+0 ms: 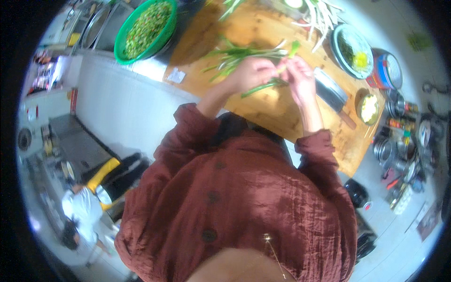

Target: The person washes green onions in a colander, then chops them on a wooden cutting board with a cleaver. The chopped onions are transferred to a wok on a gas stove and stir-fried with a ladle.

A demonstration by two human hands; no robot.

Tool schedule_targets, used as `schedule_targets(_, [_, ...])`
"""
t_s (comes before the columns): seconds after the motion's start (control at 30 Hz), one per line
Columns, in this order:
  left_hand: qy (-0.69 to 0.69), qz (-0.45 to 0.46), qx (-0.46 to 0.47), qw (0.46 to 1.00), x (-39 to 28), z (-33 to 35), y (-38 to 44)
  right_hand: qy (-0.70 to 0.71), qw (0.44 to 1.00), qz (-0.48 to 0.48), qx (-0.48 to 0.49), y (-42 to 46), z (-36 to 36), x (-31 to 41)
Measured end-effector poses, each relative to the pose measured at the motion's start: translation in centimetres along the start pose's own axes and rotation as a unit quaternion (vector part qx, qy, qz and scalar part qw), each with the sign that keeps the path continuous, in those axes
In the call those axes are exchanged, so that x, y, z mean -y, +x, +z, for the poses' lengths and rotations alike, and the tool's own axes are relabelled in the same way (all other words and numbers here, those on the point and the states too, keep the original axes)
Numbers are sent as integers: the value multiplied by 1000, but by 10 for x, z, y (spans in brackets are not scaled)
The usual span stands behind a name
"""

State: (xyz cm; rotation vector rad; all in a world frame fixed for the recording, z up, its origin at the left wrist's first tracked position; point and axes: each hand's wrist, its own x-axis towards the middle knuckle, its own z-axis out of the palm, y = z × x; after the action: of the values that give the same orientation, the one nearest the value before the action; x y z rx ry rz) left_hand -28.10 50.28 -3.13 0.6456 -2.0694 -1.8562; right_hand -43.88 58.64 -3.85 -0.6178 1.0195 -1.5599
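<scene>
Both hands meet over the wooden board (257, 21), pinching a green stalk (294, 49), probably a spring onion. My left hand (254, 73) grips its lower part, while my right hand (300, 74) holds it near the bright green end, which sticks up above the fingers. Blur and the fingers hide the middle of the stalk. Behind and beside my left hand lies a loose bunch of spring onions (236, 58). One green length (262, 89) lies below the hands. To the right of my right hand rests a cleaver (330, 90) with a wooden handle.
A green basin (119, 49) of chopped vegetables stands at upper left. White stalks (320, 17) lie at the top. On the right are a pale blue bowl (335, 53), a tin can (391, 72) and a small bowl of pale chopped pieces (370, 107). A person (82, 208) is at lower left.
</scene>
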Motion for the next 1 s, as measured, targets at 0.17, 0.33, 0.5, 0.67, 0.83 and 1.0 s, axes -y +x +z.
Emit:
schedule_targets(0.17, [-7, 41, -30, 999, -10, 36, -49, 166, 966, 186, 63, -34, 3, -8])
schedule_targets(0.33, [-415, 3, -77, 906, 2, 61, -126, 415, 895, 153, 67, -15, -9, -19])
schedule_targets(0.5, [-472, -94, -439, 758, 25, 64, -167, -165, 968, 108, 158, -52, 36, -49])
schedule_targets(0.67, [-571, 21, -487, 660, 62, 61, -222, -252, 924, 171, 231, -108, 113, -132])
schedule_targets(0.83, [-570, 93, -484, 658, 130, 60, -299, -422, 865, 38, 271, -154, 171, -227])
schedule_targets(1.0, [-566, -63, -574, 588, 162, 58, -374, -496, 813, 139, 272, -178, 201, -314])
